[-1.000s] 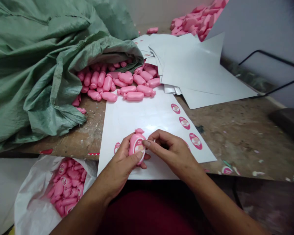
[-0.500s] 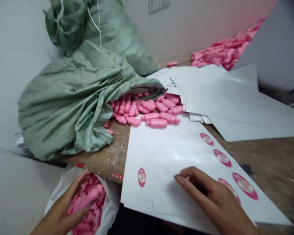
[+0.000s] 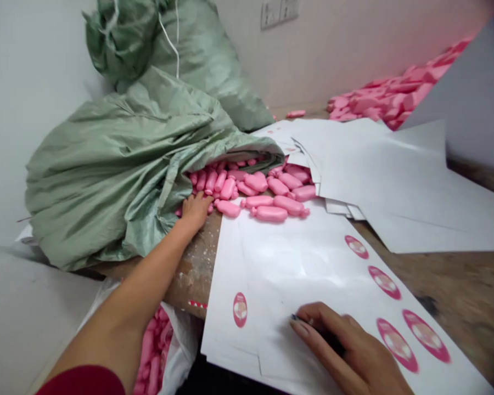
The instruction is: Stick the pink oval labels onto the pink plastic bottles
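Observation:
Pink sausage-shaped pieces (image 3: 268, 214) spill from the mouth of a green sack (image 3: 119, 148) onto a white sheet. My left hand (image 3: 195, 211) reaches to the pile at the sack's mouth, its fingers bent over the pieces; what they grip is hidden. Over the white sheet (image 3: 288, 258), my right hand (image 3: 333, 340) is closed in a pinch of thumb and forefinger; something small and dark shows at the fingertips, too small to name. Oval pink stickers (image 3: 385, 282) lie along the sheet's right side, and one more oval sticker (image 3: 240, 310) at its left.
A white bag (image 3: 181, 340) of pink pieces hangs below the table edge at lower left. More white sheets (image 3: 395, 192) overlap at the right. Behind are a second green sack (image 3: 209, 66) and a large pink heap (image 3: 387, 96) by the wall.
My left hand has moved from above the white bag up to the pile at the sack's mouth. A pink piece it held over the bag is out of sight. My right hand remains pinched above the sheet.

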### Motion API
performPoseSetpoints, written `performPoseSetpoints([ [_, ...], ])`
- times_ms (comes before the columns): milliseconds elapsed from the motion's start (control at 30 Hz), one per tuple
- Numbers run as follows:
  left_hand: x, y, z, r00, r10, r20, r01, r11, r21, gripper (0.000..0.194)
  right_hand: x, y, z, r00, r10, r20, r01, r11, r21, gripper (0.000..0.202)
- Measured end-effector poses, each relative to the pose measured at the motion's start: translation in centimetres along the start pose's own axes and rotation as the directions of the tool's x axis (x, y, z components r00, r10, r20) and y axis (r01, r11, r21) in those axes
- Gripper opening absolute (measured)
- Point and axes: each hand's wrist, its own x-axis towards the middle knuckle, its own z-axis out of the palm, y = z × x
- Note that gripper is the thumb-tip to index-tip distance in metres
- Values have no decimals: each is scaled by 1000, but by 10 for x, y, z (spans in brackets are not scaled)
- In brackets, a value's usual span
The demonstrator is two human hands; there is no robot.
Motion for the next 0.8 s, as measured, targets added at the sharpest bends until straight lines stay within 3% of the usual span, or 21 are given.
performPoseSetpoints([
  [167,1,2,0,998,-48,39,50,997,-62,13,-2,-1,-10,1000,14,5,-14,998,-64,28],
  [267,-31,21,0,998,-32,56,40,989,-140,15,-1,-1,-14,999,5,-41,-10,990,-139,25],
  [333,-67,36,1,995,-6,103,38,950,-310,21,0,-5,-13,996,-38,-82,20,979,-204,22],
  [433,-123,58,10,947,-94,308,268,761,-590,35,3,-17,-4,987,-138,-85,113,962,-249,19],
  [533,-155,75,22,847,-206,491,524,479,-704,42,9,-26,5,977,-203,-59,182,948,-260,18],
  [600,-161,82,29,800,-255,543,599,306,-740,45,14,-29,9,979,-197,-55,174,945,-276,18],
  [667,-159,85,34,784,-294,546,609,195,-769,51,17,-31,10,985,-165,-44,146,948,-284,18],
  [800,-152,80,40,768,-333,547,616,151,-773,49,16,-37,14,986,-158,47,164,966,-200,17],
])
